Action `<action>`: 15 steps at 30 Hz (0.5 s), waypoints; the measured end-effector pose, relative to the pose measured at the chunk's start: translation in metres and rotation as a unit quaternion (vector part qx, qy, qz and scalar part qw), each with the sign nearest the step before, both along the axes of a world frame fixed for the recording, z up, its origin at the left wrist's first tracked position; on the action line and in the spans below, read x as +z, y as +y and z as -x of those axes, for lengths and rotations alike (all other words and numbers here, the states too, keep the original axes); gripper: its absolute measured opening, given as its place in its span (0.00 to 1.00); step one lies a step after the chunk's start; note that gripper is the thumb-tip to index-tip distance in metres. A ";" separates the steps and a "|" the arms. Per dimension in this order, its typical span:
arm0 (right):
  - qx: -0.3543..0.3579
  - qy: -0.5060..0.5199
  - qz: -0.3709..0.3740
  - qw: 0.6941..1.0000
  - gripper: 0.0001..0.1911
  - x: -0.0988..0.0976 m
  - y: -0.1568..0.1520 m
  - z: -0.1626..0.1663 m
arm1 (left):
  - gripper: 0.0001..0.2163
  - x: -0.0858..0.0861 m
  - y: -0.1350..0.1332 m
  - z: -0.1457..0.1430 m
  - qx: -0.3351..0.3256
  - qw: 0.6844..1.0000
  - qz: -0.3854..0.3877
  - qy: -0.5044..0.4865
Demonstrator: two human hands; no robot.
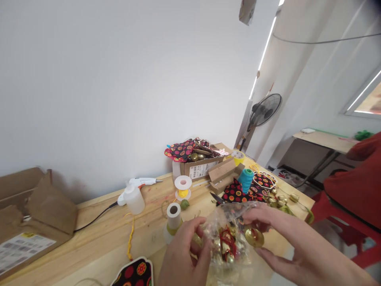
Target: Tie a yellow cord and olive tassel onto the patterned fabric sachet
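Observation:
A clear plastic bag (pixel 218 216) holds shiny gold ornaments with red cords (pixel 228 244). My left hand (pixel 187 254) grips the bag's left side with thumb and fingers pinched together. At the opposite side, my right hand (pixel 285 238) has a round gold ornament (pixel 254 237) between thumb and fingers, and its fingertips also reach the bag's rim. Close to my left hand stands a white thread spool (pixel 174 216). A black patterned fabric piece with a white edge (pixel 135 273) lies at the bottom of the view.
Behind my hands are a teal thread cone (pixel 246 180), an open small carton (pixel 224 174) and a box of fabric and ornaments (pixel 198 169). A glue gun (pixel 139 182), white bottle (pixel 133 198) and large cardboard box (pixel 35 210) stand left. Someone in red (pixel 354 182) is at right.

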State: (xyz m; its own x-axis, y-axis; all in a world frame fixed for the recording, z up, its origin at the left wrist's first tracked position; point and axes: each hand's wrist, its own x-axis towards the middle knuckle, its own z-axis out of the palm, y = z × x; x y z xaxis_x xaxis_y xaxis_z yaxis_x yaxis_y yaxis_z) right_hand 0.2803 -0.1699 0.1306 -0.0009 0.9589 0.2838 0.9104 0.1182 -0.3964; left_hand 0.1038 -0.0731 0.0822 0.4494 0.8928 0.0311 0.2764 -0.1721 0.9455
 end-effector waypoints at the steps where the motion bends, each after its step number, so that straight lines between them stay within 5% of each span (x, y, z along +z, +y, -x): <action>1: 0.008 -0.004 0.009 1.000 0.19 0.000 0.001 0.002 | 0.12 0.000 0.000 0.000 0.002 1.000 -0.001 0.000; 9: 0.033 0.007 0.012 0.999 0.15 0.008 0.005 0.010 | 0.11 -0.005 -0.001 0.001 -0.003 0.998 -0.063 0.026; 15: 0.052 0.067 0.034 0.996 0.18 0.010 -0.001 0.016 | 0.10 0.000 -0.016 0.002 0.026 0.944 -0.328 -0.012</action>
